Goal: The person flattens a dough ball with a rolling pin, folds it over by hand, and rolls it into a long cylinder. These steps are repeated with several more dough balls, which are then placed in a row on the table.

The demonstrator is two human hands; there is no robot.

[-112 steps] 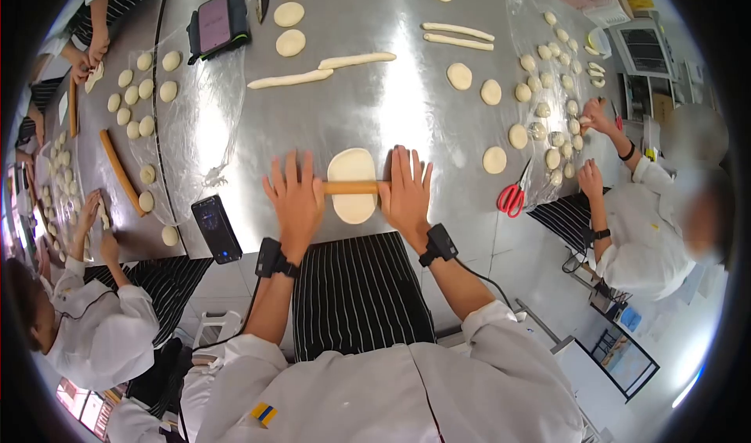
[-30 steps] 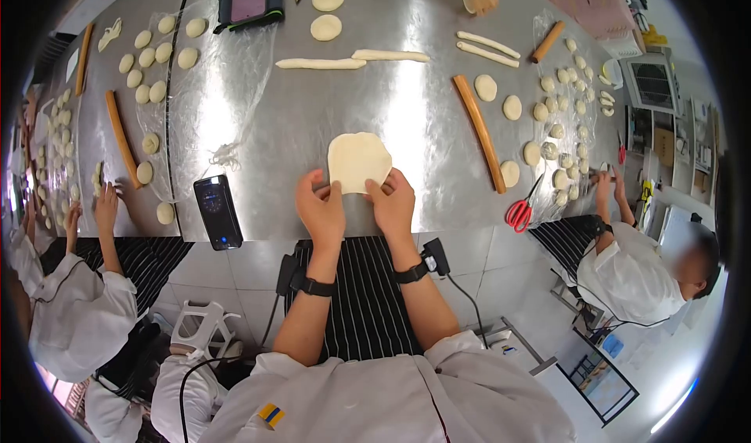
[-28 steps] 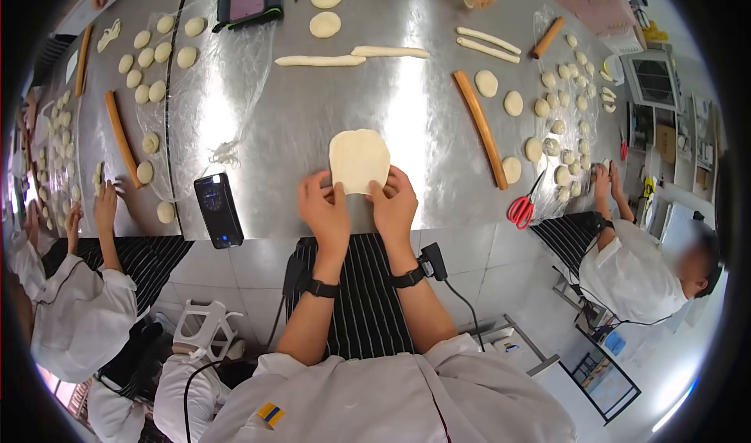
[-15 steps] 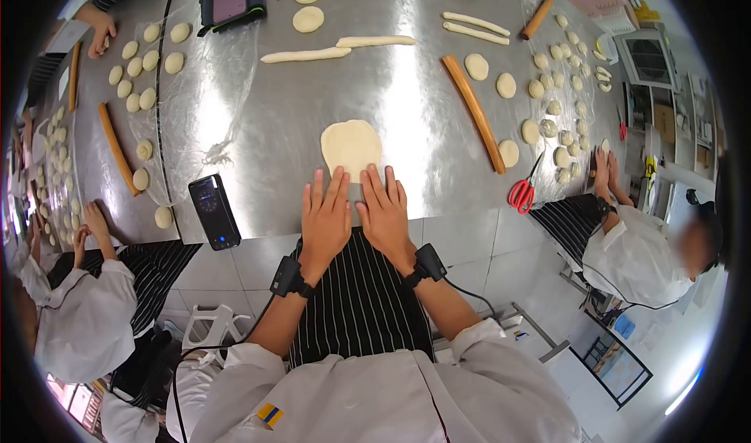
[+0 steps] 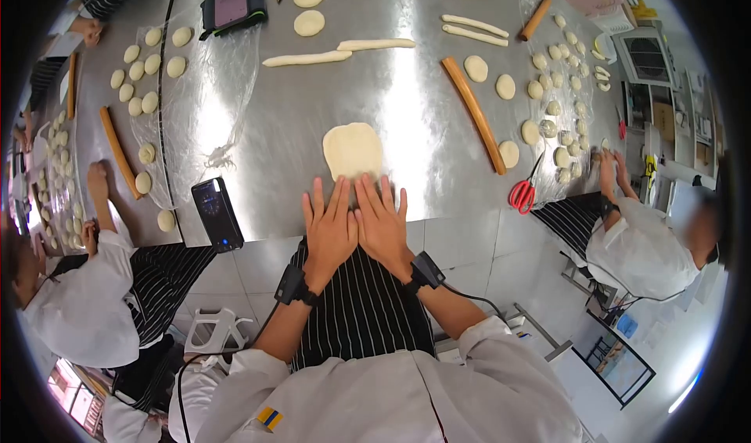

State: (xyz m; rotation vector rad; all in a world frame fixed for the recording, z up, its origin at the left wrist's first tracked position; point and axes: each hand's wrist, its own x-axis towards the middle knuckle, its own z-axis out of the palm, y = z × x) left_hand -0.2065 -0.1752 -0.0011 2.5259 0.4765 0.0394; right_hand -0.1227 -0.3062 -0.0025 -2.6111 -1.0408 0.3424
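Note:
A flat, rounded sheet of dough (image 5: 352, 149) lies on the metal table in front of me. My left hand (image 5: 330, 228) and my right hand (image 5: 380, 222) rest side by side at its near edge, fingers stretched out and pointing away from me. The fingertips meet the dough's near edge, and the hands touch or nearly touch each other. Neither hand grasps anything. Beyond the sheet lie two dough strips (image 5: 340, 53), end to end. To the right is a wooden rolling pin (image 5: 474, 116), with dough rounds (image 5: 506, 87) beside it.
A phone (image 5: 217, 214) lies at the table's front edge, left of my hands. Red-handled scissors (image 5: 522, 196) lie at the right edge. Dough balls (image 5: 136, 70) sit on plastic film at left and right. Co-workers stand on both sides, one with a sleeve (image 5: 117, 239) at the left.
My hands have drawn slightly toward me and closer together, covering less of the dough. The co-worker at the left has reached an arm farther over the table.

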